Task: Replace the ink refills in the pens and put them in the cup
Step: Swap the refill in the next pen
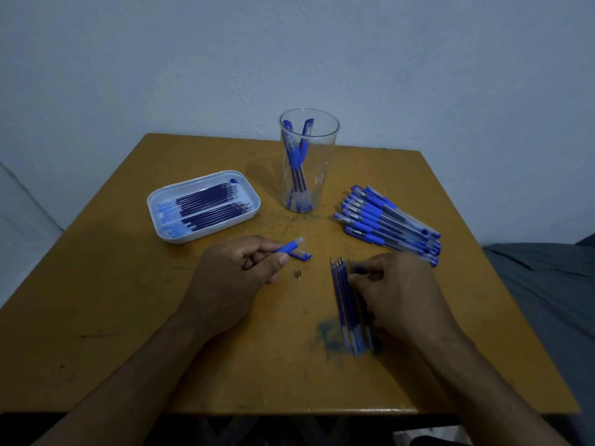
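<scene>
My left hand [231, 278] grips a pen barrel [289, 245] with a blue grip, its open end pointing up and right. A blue pen cap [301, 255] lies just under it on the table, and a small metal tip [298, 274] lies nearby. My right hand [396, 291] pinches a refill at the right side of a small row of loose refills [346, 304] lying lengthwise. A clear cup [308, 162] at the back holds a few blue pens. A pile of blue pens [389, 220] lies to the right.
A white tray [154, 204] with several dark refills sits at the left. The wooden table [128, 317] has ink stains near its middle and front. A wall stands behind, and grey fabric [541, 284] lies beyond the right edge.
</scene>
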Tool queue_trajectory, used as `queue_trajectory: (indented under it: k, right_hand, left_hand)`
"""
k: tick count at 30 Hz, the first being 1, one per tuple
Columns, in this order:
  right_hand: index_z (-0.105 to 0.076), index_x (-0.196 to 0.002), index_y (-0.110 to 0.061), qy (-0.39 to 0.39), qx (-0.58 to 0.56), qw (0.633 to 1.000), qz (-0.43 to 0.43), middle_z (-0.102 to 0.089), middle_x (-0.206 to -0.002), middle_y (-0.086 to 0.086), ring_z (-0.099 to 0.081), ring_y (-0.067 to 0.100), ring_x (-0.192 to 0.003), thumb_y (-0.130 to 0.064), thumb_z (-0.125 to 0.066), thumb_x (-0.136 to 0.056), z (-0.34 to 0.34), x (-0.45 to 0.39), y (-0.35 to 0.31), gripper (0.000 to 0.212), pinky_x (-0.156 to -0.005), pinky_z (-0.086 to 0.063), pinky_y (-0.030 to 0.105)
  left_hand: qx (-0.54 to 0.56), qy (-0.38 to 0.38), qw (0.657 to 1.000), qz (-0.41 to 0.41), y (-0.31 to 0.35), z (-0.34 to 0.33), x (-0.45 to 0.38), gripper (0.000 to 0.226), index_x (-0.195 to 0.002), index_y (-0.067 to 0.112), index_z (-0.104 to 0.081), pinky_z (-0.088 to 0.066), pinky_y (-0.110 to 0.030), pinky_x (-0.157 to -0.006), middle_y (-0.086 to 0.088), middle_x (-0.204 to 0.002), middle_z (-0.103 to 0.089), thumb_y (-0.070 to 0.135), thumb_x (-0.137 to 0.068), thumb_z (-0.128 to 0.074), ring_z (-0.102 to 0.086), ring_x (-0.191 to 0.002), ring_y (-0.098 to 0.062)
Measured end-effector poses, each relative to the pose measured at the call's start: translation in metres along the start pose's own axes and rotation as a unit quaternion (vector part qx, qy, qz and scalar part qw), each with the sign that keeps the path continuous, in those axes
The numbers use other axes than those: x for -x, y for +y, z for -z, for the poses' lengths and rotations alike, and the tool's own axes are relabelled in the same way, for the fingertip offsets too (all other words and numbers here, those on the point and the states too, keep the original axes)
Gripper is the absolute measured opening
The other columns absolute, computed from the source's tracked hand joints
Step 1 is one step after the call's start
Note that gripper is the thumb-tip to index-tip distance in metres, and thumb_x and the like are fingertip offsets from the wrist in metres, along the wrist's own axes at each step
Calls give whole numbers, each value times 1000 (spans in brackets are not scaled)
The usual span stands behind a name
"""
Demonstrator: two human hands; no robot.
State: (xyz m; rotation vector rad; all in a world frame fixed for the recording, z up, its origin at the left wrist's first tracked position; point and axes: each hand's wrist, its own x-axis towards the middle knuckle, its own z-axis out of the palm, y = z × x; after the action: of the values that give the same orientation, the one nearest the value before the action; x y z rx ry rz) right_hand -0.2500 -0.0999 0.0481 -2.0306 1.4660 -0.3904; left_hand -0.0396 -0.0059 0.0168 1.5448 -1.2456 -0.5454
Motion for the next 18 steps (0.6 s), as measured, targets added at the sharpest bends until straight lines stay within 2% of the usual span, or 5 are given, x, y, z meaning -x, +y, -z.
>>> queue_trajectory:
  k: [5, 7, 11, 18]
  right_hand:
    - [-74, -105, -25, 33, 103, 993, 39, -67, -87, -10, -61, 4, -75, -62, -59, -91, -6, 5, -4, 43, -66, -57, 26]
    - [-68, -110, -24, 34, 142, 988, 41, -63, -92, -9, -57, 5, -77, -71, -58, -86, -10, 6, -7, 53, -63, -51, 23]
    - [-59, -128, -24, 25, 190, 980, 43, -49, -101, -9, -49, 8, -85, -69, -57, -88, -17, 7, -8, 61, -62, -39, 21]
    - [-60, -128, -24, 23, 186, 981, 56, -53, -105, -7, -51, 8, -85, -65, -55, -92, -18, 7, -7, 55, -64, -41, 21]
  left_hand:
    - [-18, -1, 1000, -5, 0, 0, 0, 15, -102, 33, -73, -44, -10, -56, 6, -72, -72, 32, -87, -69, -64, -61, -6]
    - [-17, 0, 1000, -1, 0, 0, 0, 16, -103, 31, -74, -43, -9, -56, 5, -71, -72, 31, -88, -70, -63, -60, -4]
    - [-21, -5, 1000, 0, 1, 0, 0, 16, -104, 31, -73, -44, -10, -56, 4, -73, -72, 31, -88, -69, -62, -60, -4]
    - [-15, -4, 1000, -2, 0, 0, 0, 15, -103, 29, -74, -43, -9, -55, 0, -73, -72, 28, -89, -71, -62, -59, -5]
